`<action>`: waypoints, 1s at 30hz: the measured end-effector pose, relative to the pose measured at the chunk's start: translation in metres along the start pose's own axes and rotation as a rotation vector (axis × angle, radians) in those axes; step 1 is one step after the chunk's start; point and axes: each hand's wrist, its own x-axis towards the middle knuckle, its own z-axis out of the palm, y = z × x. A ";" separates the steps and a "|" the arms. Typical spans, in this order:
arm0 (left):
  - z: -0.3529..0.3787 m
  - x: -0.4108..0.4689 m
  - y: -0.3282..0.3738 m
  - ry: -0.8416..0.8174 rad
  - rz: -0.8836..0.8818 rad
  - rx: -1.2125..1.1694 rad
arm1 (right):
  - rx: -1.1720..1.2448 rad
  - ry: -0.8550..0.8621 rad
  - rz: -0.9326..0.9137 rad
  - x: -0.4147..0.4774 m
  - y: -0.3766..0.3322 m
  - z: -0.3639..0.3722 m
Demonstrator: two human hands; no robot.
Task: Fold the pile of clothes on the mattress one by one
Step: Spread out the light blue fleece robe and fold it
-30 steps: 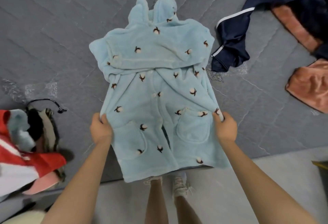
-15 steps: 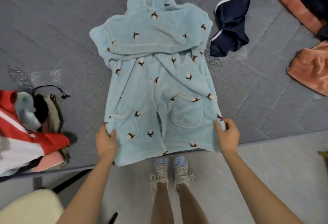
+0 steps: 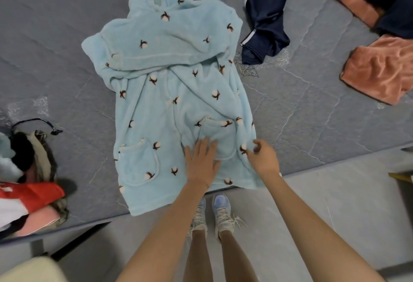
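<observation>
Pressing flat with straight fingers, the left hand (image 3: 202, 161) rests on the blue robe (image 3: 169, 94) near its hem, while the right hand (image 3: 262, 158) pinches its right edge. The robe lies spread on the grey mattress (image 3: 55, 58), with a navy garment (image 3: 266, 24) beyond.

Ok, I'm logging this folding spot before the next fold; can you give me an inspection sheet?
Surface: grey quilted mattress.
Job's things: light blue fleece robe spread flat, a sleeve folded across the chest, hem at mattress edge.
Clutter: navy garment, salmon cloth, mixed clothes pile at left.
Hands: left hand flat on robe; right hand curled at its right edge, grip unclear.
Cables: black cord by left pile.
Surroundings: grey floor, sneakers.
</observation>
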 end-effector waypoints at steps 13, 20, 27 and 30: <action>-0.009 -0.003 -0.009 0.163 -0.003 -0.180 | 0.347 0.278 0.068 0.025 0.029 -0.048; 0.001 -0.016 -0.012 0.235 0.067 -0.258 | 0.406 0.204 0.117 0.038 0.039 -0.064; 0.014 -0.063 -0.059 0.307 -0.074 -0.314 | 0.165 -0.057 0.176 -0.001 0.068 -0.044; 0.017 -0.075 -0.077 0.182 -0.025 -0.318 | 0.113 -0.037 0.126 -0.015 0.077 -0.033</action>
